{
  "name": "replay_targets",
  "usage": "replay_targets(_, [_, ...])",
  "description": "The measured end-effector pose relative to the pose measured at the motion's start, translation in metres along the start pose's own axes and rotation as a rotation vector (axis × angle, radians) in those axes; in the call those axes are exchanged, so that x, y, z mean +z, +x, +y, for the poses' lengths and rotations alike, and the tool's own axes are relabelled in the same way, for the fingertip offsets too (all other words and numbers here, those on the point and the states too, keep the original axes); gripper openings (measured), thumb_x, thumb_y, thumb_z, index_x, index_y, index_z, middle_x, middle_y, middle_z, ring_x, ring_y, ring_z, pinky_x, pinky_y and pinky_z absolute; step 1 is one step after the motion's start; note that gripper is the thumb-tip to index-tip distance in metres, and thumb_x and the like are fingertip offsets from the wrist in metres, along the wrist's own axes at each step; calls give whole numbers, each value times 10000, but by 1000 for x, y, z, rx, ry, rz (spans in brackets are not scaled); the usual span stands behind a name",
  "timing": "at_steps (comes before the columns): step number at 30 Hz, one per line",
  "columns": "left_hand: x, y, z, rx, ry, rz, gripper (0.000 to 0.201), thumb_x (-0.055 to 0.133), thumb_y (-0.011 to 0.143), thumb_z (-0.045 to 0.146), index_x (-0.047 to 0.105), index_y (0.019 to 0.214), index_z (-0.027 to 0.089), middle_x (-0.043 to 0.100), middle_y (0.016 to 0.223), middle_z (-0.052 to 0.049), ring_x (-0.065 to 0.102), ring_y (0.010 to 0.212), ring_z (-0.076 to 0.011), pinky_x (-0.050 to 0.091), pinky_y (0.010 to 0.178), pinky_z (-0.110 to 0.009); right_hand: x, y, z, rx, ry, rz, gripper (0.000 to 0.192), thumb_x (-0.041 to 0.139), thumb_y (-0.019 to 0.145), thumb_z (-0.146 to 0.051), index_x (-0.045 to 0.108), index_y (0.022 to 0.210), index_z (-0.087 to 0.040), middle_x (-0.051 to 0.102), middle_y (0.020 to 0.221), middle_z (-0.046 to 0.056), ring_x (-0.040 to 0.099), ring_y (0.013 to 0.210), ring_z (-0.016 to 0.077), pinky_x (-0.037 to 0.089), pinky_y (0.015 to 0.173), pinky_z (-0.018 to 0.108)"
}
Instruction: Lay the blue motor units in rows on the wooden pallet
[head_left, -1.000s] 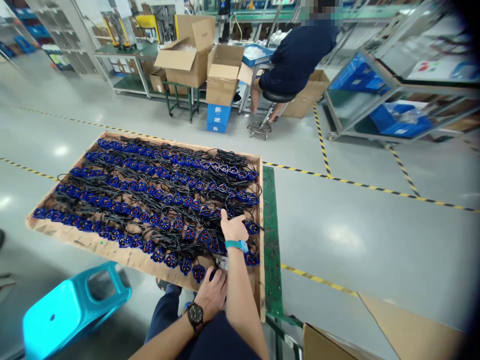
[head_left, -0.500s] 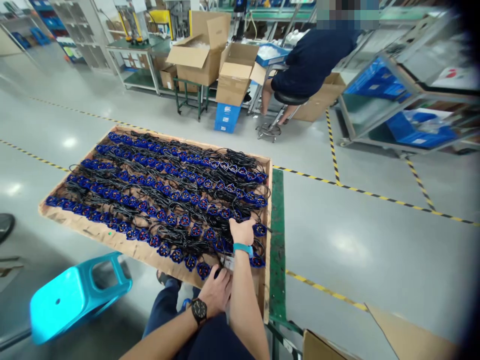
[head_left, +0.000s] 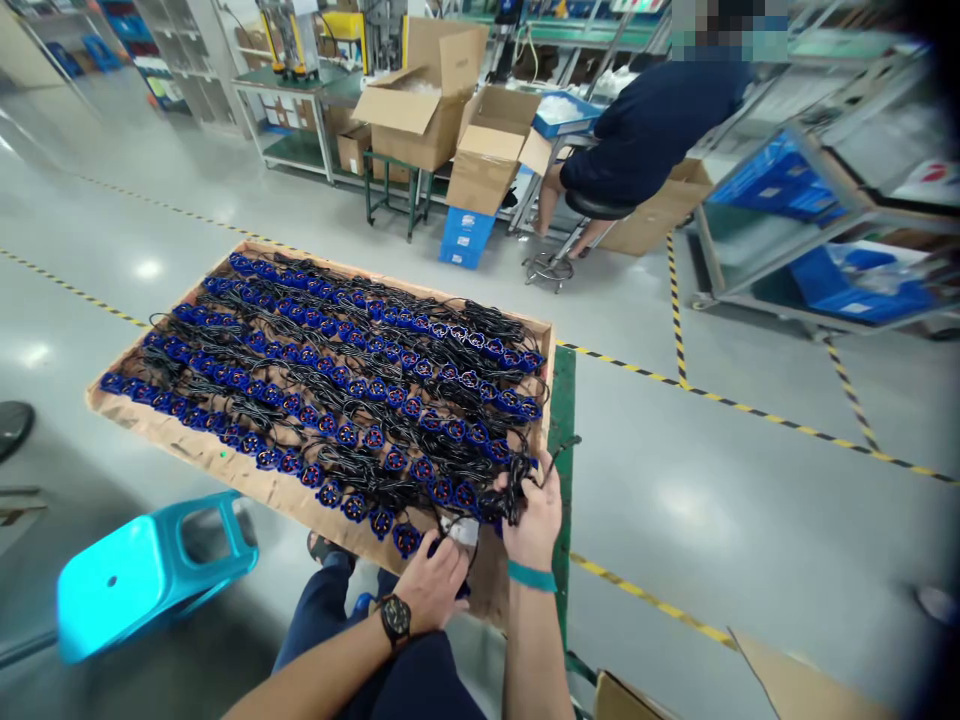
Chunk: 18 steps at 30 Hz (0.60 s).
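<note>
A shallow wooden tray (head_left: 161, 428) holds rows of round blue parts (head_left: 328, 494) with coloured wires inside and bundled black cables (head_left: 352, 468) between the rows. My right hand (head_left: 534, 515), with a teal wristband, grips a bundled black cable (head_left: 516, 488) at the tray's right side; a loose end sticks out past the rim. My left hand (head_left: 436, 575), with a black watch, is closed at the near right corner. Blue and dark bits of a round part (head_left: 463, 591) show under its fingers, mostly hidden. Between my hands lies a small whitish piece (head_left: 461, 530).
The tray rests on a green stand (head_left: 565, 400). A turquoise stool (head_left: 112, 580) stands at left. Cardboard boxes (head_left: 412, 115), blue crates (head_left: 461, 238) and a seated person (head_left: 645, 130) are beyond; a cart (head_left: 825, 230) stands right. Cardboard flaps (head_left: 795, 670) reach in at lower right.
My right hand has moved right and toward me, and a bundled black cable now shows lifted in it. My left hand stays at the near corner. The view has shifted slightly.
</note>
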<state>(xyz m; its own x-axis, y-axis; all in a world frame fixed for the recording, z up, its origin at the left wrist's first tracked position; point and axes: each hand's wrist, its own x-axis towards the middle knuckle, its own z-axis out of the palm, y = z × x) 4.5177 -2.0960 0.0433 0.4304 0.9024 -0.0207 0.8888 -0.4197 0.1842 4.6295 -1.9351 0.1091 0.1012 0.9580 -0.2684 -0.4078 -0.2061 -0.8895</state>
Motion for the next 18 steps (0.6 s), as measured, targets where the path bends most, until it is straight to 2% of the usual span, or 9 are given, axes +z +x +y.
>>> replay_targets(3, [-2,-1,0,0,-10,-21,668,370,988,578,466,1393,54,594,1298,-164,426,1293,-294,185,1148,-493,-18,-7,-18,38,-115,-183,632,646,823,-315,446,1422,-345,485,911,-39,538,668,93,543,707,289])
replay_targets(5, [-1,-1,0,7,-17,-25,679,369,989,571,443,1416,48,579,1329,-169,408,1313,-297,186,1152,-498,-21,-8,-31,44,-345,-399,600,642,845,-331,472,1419,-309,534,975,-12,571,794,129,538,808,312])
replay_targets(7, [1,-2,0,7,-19,-21,680,364,994,558,423,1436,44,571,1347,-173,404,1313,-297,186,1155,-509,-13,-10,-39,14,-609,-663,542,597,865,-310,506,1397,-266,578,1034,16,580,937,165,500,931,339])
replay_targets(9, [3,-2,0,-5,-16,-18,673,375,992,549,422,1444,53,580,1344,-169,424,1288,-293,192,1158,-514,5,-13,-35,-14,-803,-902,516,533,872,-268,512,1387,-237,606,1042,28,579,989,178,463,997,353])
replay_targets(11, [6,-3,0,-18,-15,-24,666,407,981,552,435,1445,75,591,1342,-156,442,1273,-289,216,1156,-508,25,-17,-19,-6,-947,-1034,560,493,869,-234,463,1428,-211,630,1081,50,595,993,187,455,1016,371])
replay_targets(14, [12,-4,0,-18,-30,-32,645,443,968,557,453,1446,124,583,1381,-130,431,1308,-282,243,1160,-493,43,-27,11,-5,-1191,-1047,671,548,838,-202,389,1486,-130,573,1324,154,567,1178,252,417,1084,419])
replay_targets(16, [16,-6,-1,-5,-36,-23,606,421,982,538,451,1453,159,564,1418,-108,412,1340,-272,230,1174,-496,41,-34,25,-95,-1296,-980,660,554,854,-190,393,1488,-108,499,1428,180,495,1294,280,396,1115,428])
replay_targets(18, [20,-7,-1,4,-30,-2,568,386,1000,510,444,1462,184,542,1449,-91,383,1374,-270,207,1185,-511,33,-42,32,-222,-1339,-901,562,503,909,-193,440,1463,-123,521,1411,159,482,1306,272,410,1108,413])
